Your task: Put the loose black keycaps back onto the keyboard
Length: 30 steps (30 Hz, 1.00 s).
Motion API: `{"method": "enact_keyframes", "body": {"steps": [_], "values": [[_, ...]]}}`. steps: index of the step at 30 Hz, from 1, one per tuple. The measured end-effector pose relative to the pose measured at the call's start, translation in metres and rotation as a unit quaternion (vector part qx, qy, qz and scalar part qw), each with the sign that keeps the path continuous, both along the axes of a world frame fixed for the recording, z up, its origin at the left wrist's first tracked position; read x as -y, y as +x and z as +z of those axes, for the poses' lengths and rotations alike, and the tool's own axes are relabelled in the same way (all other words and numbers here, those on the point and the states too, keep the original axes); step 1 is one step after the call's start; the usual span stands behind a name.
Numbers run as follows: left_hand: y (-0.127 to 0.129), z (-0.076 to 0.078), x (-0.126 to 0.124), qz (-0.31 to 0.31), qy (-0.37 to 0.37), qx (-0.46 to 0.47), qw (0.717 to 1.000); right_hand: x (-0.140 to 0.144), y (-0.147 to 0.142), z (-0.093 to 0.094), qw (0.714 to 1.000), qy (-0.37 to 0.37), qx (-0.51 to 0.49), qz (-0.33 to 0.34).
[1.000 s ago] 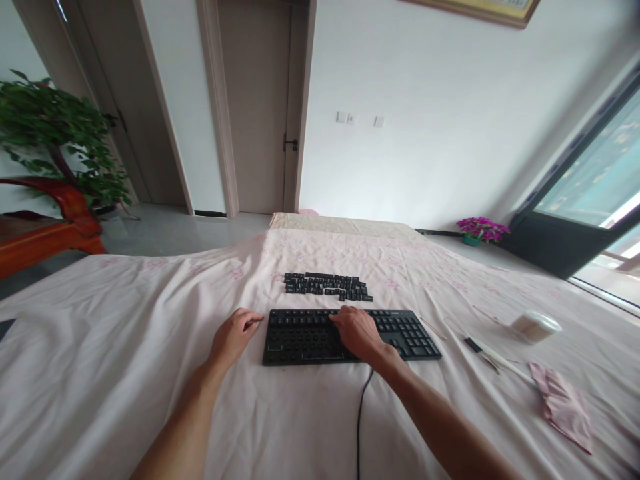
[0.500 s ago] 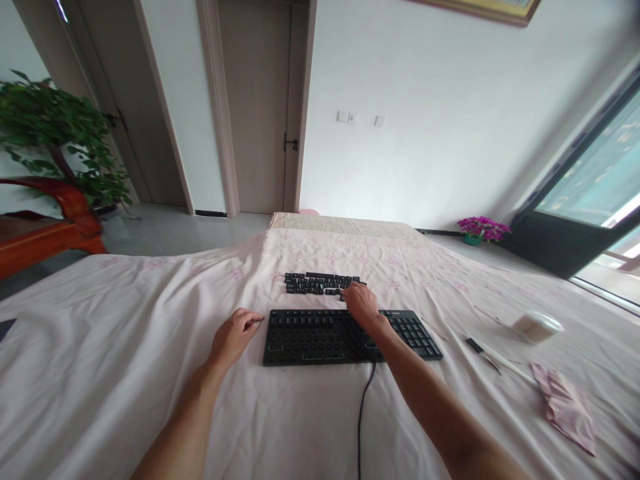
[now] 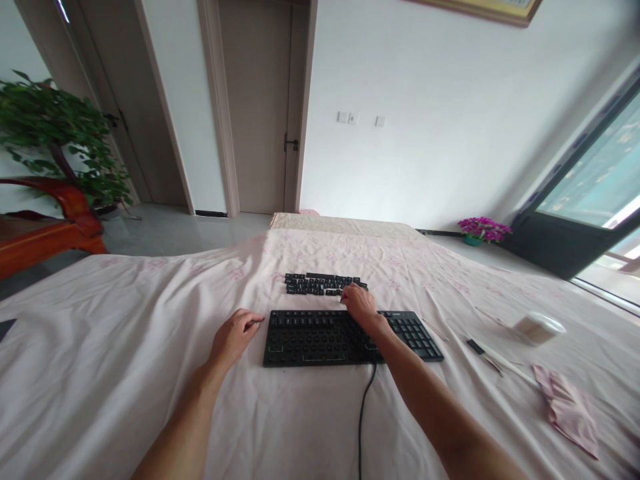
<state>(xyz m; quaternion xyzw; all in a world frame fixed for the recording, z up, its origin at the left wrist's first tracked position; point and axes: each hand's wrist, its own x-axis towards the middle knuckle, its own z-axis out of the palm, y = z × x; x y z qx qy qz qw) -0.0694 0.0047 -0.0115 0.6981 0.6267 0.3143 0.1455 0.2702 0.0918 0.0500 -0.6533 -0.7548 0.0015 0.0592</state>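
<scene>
Head view, 1 frame. Black keyboard lies flat on the surface, which is draped in a pale pink cloth with a faint flower print. Most of its main key field looks bare, showing round sockets; the number pad at its right end has its caps on. Its cable runs from the near edge towards the camera and is cut off by the bottom of the frame.

Loose keycaps sit in tidy rows just beyond the keyboard; legends too small to read.

Right hand reaches across the keyboard's far edge, fingertips at the right end of the keycap rows. Fingers curled down and seen from behind, so the grip is hidden: cannot tell whether a cap is pinched. The forearm covers part of the keyboard's middle right.

Left hand rests on the cloth just left of the keyboard, fingers loosely curled, fingertips at or almost at its left edge; contact unclear. It holds nothing.

Right of the keyboard, well apart: a small white round container, a thin stick-like tool with a dark end (kind not clear), a folded pink cloth.

Background: potted plant at left, closed door, purple flowers by the window
</scene>
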Motion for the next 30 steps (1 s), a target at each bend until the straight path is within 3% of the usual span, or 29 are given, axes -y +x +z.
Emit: {"method": "enact_keyframes", "body": {"steps": [24, 30], "values": [[0.0, 0.0, -0.001, 0.005, -0.001, 0.0, 1.0, 0.0, -0.01, 0.002, 0.999, -0.033, -0.015, 0.04], [0.0, -0.001, 0.0, 0.0, 0.002, -0.002, 1.0, 0.024, -0.005, 0.012, 0.989, 0.011, -0.113, 0.098]]}}
